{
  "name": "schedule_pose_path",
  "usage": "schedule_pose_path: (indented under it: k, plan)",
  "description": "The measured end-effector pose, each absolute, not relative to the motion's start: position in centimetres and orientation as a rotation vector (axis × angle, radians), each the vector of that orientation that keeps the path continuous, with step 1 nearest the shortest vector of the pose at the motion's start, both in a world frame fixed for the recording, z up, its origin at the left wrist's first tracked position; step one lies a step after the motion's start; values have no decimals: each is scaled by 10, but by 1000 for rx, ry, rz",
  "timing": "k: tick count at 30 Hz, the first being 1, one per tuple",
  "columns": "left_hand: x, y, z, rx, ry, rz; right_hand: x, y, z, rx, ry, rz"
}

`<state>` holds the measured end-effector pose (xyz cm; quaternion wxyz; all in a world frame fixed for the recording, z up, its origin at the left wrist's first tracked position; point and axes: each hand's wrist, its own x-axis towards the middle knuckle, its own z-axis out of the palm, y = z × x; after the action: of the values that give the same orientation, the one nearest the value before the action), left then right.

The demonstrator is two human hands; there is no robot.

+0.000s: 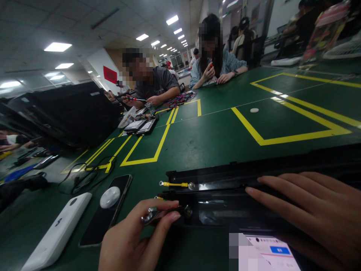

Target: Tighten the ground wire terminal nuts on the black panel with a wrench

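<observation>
One metal lug (149, 218) half-hidden in left hand (132, 239)

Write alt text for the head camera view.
The left hand pinches a metal terminal on a black panel, while the right hand rests on the panel. A yellow-wired terminal is fixed beside them on the green workbench, where two people sit further along.

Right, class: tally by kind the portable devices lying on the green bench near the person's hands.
Phones: 2 (black phone, lit-screen phone)
White slab-shaped device, perhaps a power bank: 1
Total: 3
</observation>
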<state>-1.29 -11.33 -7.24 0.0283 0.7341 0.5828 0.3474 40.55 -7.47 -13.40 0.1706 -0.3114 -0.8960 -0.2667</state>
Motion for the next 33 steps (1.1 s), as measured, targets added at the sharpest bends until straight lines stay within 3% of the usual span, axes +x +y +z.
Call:
schedule_pose_path:
  k: [10, 21, 33]
  plan:
    - [-13, -112, -74, 2195, 1733, 1086, 405, -75, -135, -865, -2556, -773]
    - [5, -105, -57, 1441, 1827, 1466, 404, -75, -134, -870, -2550, -763]
    - [-6, -108, -62, 1997, 1728, 1210, 404, -73, -135, -872, -2540, -761]
